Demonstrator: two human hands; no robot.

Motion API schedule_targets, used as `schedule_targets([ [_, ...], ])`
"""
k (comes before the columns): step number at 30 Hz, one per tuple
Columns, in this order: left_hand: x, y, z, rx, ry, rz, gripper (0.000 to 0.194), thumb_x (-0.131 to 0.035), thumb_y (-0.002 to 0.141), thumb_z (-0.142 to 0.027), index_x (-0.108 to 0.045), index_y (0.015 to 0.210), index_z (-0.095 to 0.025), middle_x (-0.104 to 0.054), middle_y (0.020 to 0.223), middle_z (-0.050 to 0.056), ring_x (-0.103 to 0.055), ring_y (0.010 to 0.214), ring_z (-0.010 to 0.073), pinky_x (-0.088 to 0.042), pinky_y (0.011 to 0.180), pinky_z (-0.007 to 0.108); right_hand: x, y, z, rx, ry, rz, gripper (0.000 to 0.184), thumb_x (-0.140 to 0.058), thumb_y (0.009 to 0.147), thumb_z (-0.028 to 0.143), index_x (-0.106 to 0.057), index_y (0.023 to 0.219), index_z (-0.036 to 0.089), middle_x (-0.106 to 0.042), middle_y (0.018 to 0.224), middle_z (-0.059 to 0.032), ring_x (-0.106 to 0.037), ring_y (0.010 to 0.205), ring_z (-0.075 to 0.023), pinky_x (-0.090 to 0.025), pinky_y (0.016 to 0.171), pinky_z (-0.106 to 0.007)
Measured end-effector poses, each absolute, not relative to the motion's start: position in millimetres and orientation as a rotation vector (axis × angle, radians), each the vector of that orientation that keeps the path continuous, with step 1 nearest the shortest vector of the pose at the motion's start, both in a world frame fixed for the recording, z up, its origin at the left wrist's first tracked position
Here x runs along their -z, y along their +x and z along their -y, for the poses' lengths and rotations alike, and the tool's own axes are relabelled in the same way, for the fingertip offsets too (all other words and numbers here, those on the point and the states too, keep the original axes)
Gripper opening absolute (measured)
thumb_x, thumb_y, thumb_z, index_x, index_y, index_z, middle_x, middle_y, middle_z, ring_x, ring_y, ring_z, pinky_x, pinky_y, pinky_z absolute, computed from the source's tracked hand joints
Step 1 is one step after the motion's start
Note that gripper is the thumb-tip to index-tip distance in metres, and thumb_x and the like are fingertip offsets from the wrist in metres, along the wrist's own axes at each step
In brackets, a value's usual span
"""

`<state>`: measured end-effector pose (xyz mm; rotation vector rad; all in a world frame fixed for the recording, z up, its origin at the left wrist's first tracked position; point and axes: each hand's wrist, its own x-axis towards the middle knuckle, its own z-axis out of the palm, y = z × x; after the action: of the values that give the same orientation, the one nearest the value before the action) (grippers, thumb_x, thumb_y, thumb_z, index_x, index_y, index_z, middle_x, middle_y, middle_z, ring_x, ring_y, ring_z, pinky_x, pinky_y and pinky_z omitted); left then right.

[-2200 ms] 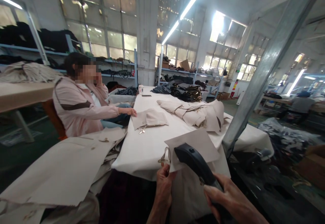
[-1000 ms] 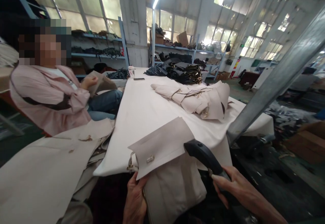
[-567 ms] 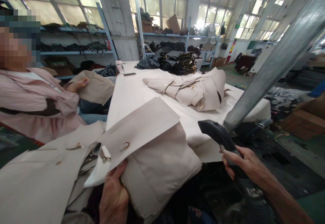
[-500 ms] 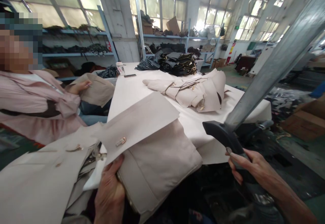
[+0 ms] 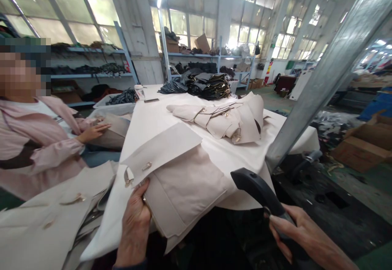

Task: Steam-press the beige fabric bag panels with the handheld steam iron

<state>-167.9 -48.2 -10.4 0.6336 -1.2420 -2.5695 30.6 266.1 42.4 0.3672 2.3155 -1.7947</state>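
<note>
My left hand (image 5: pixel 136 217) is closed on the left edge of a beige bag (image 5: pixel 186 184), its thumb on top near the flap's lower edge. The flap (image 5: pixel 171 147) is folded upward and has a small metal clasp (image 5: pixel 147 166). A curled strap with metal hardware (image 5: pixel 128 178) sticks out beside it. In my right hand (image 5: pixel 294 229) is a black hand-held tool (image 5: pixel 260 188) with a curved head, its fingers wrapped round the handle. The tool's head points left toward the bag's right edge, apart from it. The lower end of the tool is hidden by my hand and the frame edge.
A white-covered table (image 5: pixel 147 119) bears a beige bag pile (image 5: pixel 220 119) and stacked black pieces (image 5: pixel 202 83). More beige bags (image 5: pixel 39 221) lie at left, where a co-worker (image 5: pixel 39 139) handles a beige piece. A slanted metal post (image 5: pixel 318 82) stands right, by a cardboard box (image 5: pixel 364 139).
The view has shifted slightly. The bag and the tool have moved left and the tool sits lower. The co-worker's hand now lies flatter on the beige piece.
</note>
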Motion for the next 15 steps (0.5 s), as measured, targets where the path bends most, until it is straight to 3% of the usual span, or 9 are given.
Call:
schedule_targets([
  [5,22,-167,52,2.566,0.696,1.147,0.031,-0.056,0.072,0.004,-0.068,0.090,-0.019,-0.070,0.084,-0.001,-0.061,0.101,0.0154,-0.041,0.102,0.035,-18,4,-254,1.816,0.323,-2.204,0.035,-0.050,0.083,0.047,-0.052,0.066,0.016,-0.049,0.040,0.0057,-0.042,0.033,-0.0082,-0.037,0.037,-0.019],
  [9,21,-162,56,2.611,0.662,1.151,0.028,-0.059,0.073,-0.001,-0.067,0.092,-0.020,-0.070,0.088,-0.001,-0.059,0.106,0.0157,-0.043,0.099,0.031,-9,-16,-249,1.835,0.336,-2.156,0.036,-0.053,0.081,0.050,-0.050,0.066,0.017,-0.048,0.040,0.0062,-0.043,0.032,-0.0086,-0.036,0.036,-0.019],
  [15,-1,-164,74,2.599,0.721,1.116,0.023,-0.057,0.072,-0.001,-0.068,0.083,-0.018,-0.069,0.072,-0.003,-0.065,0.075,0.0118,-0.047,0.094,0.031,-22,-21,-269,1.908,0.448,-2.298,0.041,-0.053,0.079,0.056,-0.052,0.067,0.017,-0.050,0.041,0.0048,-0.048,0.036,-0.0107,-0.041,0.040,-0.022],
])
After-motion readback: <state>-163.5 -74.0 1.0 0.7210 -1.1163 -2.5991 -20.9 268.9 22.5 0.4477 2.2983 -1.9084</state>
